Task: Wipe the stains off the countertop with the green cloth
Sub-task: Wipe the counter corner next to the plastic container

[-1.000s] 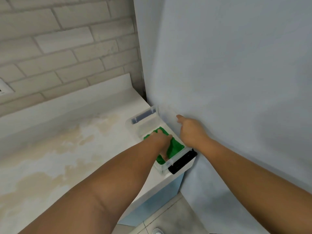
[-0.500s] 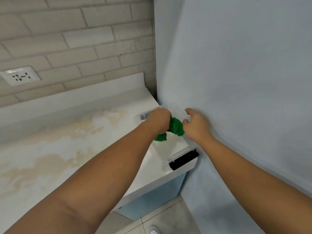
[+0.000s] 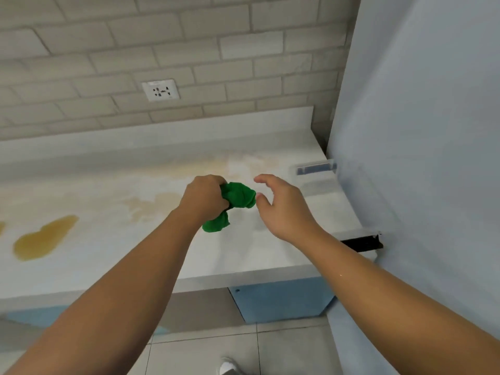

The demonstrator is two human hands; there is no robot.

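My left hand [image 3: 204, 197] grips the bunched green cloth [image 3: 238, 197] above the white countertop [image 3: 243, 247]; one end of the cloth hangs below the fist. Just right of the cloth, my right hand [image 3: 284, 209] is open with spread fingers, a fingertip close to the fabric. Pale tan stains [image 3: 151, 205] spread over the counter behind my hands. A darker yellow stain [image 3: 43, 238] lies at the far left.
A clear plastic box [image 3: 324, 185] with a dark handle sits at the counter's right end against a grey-blue panel [image 3: 419, 158]. A wall socket [image 3: 161, 89] is set in the brick-tile backsplash. Blue cabinet fronts and floor tiles lie below the counter edge.
My left hand lifted the green cloth out of the clear box and carried it left over the counter. My right hand left the box and opened beside the cloth. The view swung left.
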